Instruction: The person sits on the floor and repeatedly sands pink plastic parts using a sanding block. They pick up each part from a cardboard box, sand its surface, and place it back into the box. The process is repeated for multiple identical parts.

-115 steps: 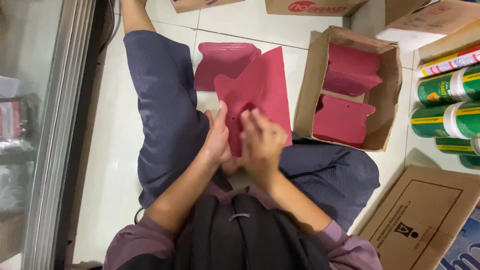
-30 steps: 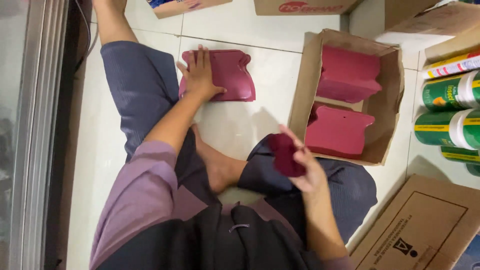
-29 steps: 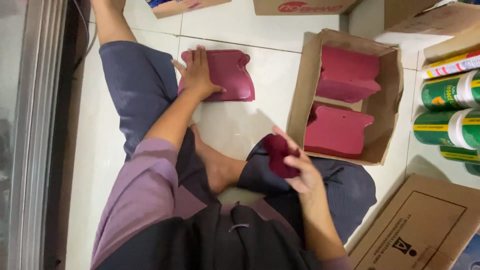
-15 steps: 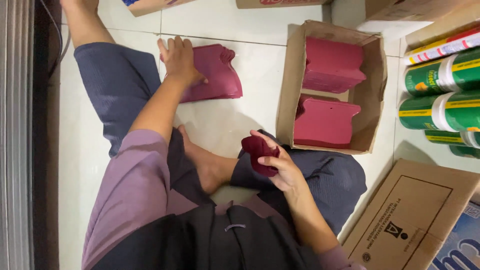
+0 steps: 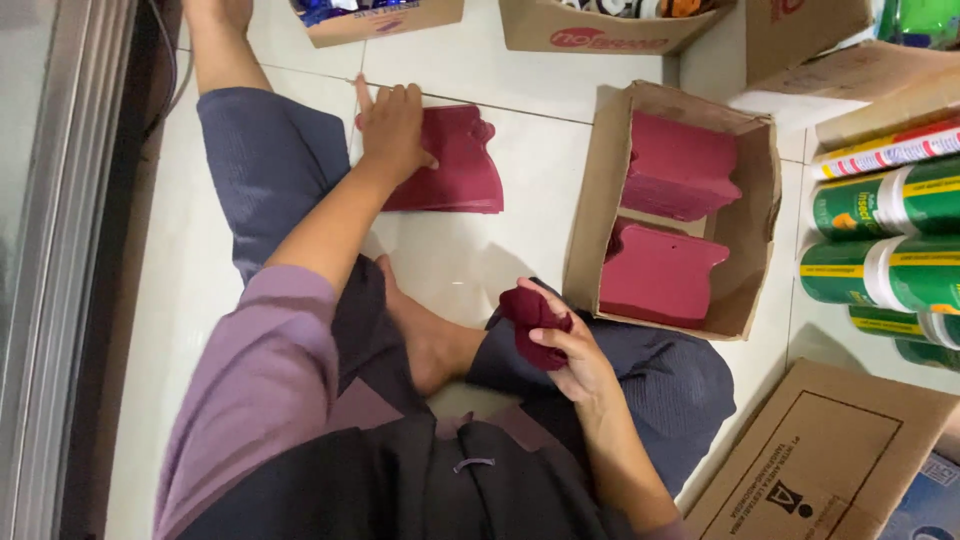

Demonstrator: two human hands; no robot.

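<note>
I sit cross-legged on a white tiled floor. My left hand (image 5: 392, 125) lies flat, fingers spread, on a stack of dark red shaped card sheets (image 5: 460, 165) on the tiles in front of me. Over my right knee, my right hand (image 5: 570, 350) grips a small folded dark red piece (image 5: 530, 318). An open cardboard box (image 5: 745, 280) to the right holds two more stacks of the same red sheets (image 5: 660, 275), one above the other.
Green spray cans (image 5: 885, 270) lie stacked at the right edge. A flat cardboard box (image 5: 830, 465) sits at the lower right. More cartons (image 5: 590, 30) line the top. A metal door frame (image 5: 60, 250) runs down the left.
Earlier both hands folded a red sheet in my lap. Since then the left hand reached out onto the floor stack, and the right hand keeps the folded piece near my knee.
</note>
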